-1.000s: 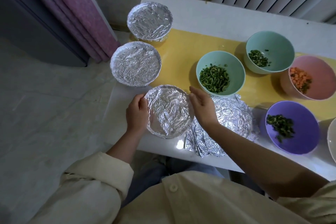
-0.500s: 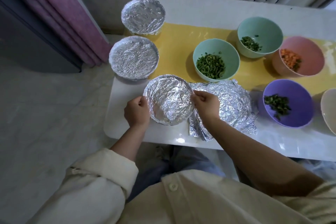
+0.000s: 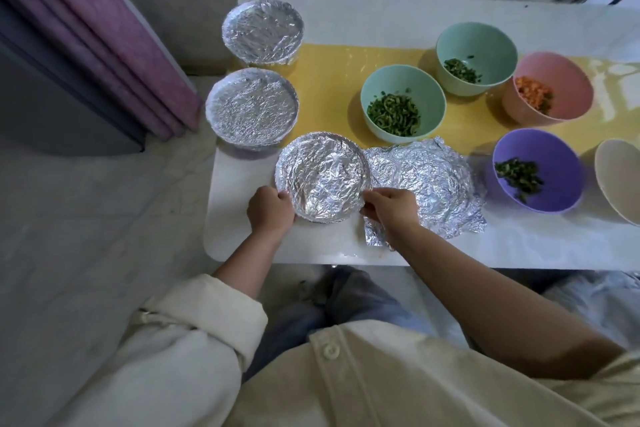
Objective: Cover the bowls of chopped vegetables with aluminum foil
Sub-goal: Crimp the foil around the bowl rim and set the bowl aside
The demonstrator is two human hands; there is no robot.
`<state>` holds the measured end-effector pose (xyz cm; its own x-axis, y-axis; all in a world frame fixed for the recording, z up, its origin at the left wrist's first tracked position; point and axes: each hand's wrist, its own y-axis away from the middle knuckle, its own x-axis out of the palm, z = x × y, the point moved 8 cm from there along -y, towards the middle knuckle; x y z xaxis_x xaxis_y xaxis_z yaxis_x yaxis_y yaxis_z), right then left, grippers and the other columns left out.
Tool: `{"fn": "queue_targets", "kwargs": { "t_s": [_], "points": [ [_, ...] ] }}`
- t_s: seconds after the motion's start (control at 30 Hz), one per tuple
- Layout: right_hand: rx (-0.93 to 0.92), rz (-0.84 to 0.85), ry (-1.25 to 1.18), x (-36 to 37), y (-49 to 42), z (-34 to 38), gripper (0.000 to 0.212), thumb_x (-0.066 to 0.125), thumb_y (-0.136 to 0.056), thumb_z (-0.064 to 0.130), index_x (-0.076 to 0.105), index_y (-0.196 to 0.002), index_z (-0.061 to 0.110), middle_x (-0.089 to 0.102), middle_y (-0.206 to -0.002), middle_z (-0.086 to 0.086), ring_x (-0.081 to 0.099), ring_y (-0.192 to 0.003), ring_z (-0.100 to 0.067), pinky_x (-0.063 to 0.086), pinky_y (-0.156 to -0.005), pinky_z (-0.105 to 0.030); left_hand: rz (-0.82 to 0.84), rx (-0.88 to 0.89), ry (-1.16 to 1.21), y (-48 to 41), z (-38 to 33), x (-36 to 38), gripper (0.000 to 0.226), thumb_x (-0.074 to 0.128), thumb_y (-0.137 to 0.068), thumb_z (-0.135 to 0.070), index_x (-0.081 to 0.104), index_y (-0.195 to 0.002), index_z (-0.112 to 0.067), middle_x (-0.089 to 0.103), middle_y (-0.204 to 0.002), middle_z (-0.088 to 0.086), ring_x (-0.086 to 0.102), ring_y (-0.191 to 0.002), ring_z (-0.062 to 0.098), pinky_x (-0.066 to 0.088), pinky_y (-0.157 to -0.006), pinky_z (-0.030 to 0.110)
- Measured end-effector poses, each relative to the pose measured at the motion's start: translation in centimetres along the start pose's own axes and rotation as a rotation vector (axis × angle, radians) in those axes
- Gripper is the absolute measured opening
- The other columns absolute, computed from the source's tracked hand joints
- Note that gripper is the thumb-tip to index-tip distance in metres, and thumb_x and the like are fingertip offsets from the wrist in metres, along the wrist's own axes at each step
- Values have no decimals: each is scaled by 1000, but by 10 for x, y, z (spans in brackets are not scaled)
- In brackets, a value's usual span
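Foil-covered bowl (image 3: pixel 323 176) at near left table (image 3: pixel 381 10) edge. My left hand (image 3: pixel 270 209) and right hand (image 3: pixel 391 207) grip its rim, fingers curled on foil. Loose foil sheets (image 3: pixel 436 184) beside it; mint bowl (image 3: pixel 403 104) behind, uncovered.

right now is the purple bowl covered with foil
No, the purple bowl stands uncovered, with chopped greens showing inside it.

Three foil-covered bowls (image 3: pixel 263 32) (image 3: pixel 251 107) (image 3: pixel 323 177), five open bowls (image 3: pixel 381 87) (image 3: pixel 485 42) (image 3: pixel 564 80) (image 3: pixel 554 163) (image 3: pixel 620 170), one loose foil pile (image 3: pixel 433 177), two hands (image 3: pixel 272 211) (image 3: pixel 393 210)
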<state>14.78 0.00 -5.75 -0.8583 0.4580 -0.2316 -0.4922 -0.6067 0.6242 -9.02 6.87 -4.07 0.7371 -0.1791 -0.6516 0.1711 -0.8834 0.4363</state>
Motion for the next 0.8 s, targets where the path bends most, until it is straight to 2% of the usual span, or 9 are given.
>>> {"fn": "queue_targets", "kwargs": {
  "t_s": [0.1,0.17,0.23,0.3,0.37,0.47,0.53,0.63,0.8],
  "points": [
    [-64,52,90,-2,1,6,19,70,-88,14,71,-83,-4,62,-67,-15,57,-63,-28,51,-76,-40,37,-22,14,-6,5,2,33,48,-88,-13,43,-55,-8,64,-69,26,70,-76,41,54,-67,44],
    [-345,-32,400,-13,4,27,31,72,-86,25,69,-92,-5,65,-79,-19,57,-70,-33,50,-74,-41,64,-34,35,-15,10,5,27,47,-84,-14,49,-58,-7,69,-76,28,71,-73,41,57,-71,51],
    [-736,-88,604,-13,23,53,26,75,-83,24,67,-97,3,62,-87,-10,56,-76,-23,47,-71,-35,77,-41,24,-23,11,5,25,47,-86,-15,53,-64,-4,71,-80,26,71,-73,40,58,-74,52],
    [-902,29,745,1,36,49,13,75,-82,18,64,-86,12,59,-79,1,53,-69,-15,42,-62,-29,75,-38,14,-22,6,2,24,47,-87,-15,53,-67,-5,71,-84,23,71,-75,40,59,-74,49],
    [-683,108,725,5,30,22,13,73,-84,19,65,-77,11,65,-68,1,60,-61,-18,48,-60,-29,57,-32,3,-18,2,-2,29,47,-90,-12,43,-61,-9,67,-83,27,70,-79,41,55,-69,42],
    [-78,174,28,-1,18,-20,25,67,-91,23,68,-89,-2,72,-78,-15,69,-70,-29,60,-71,-39,53,-33,-8,-11,-2,-4,31,46,-93,-9,43,-63,-1,63,-86,32,69,-87,42,51,-70,47],
    [-41,117,-111,-2,13,-16,23,63,-94,24,67,-95,1,71,-87,-16,70,-77,-28,59,-70,-36,56,-31,-13,-8,-4,-6,26,47,-94,-8,49,-77,11,63,-102,36,68,-91,44,53,-81,51],
    [-115,-10,-73,-6,1,-2,19,64,-94,21,69,-99,4,68,-87,-9,67,-77,-21,59,-77,-38,57,-35,-59,-8,-3,-4,29,46,-96,-8,54,-101,19,62,-108,36,65,-100,46,52,-85,50],
    [-80,-59,-37,3,-14,3,14,61,-92,11,73,-87,8,68,-78,-11,62,-72,-21,58,-82,-40,57,-18,-93,-6,-8,-4,29,45,-97,-7,54,-102,20,62,-109,36,62,-104,47,51,-86,51]
  ]
}}
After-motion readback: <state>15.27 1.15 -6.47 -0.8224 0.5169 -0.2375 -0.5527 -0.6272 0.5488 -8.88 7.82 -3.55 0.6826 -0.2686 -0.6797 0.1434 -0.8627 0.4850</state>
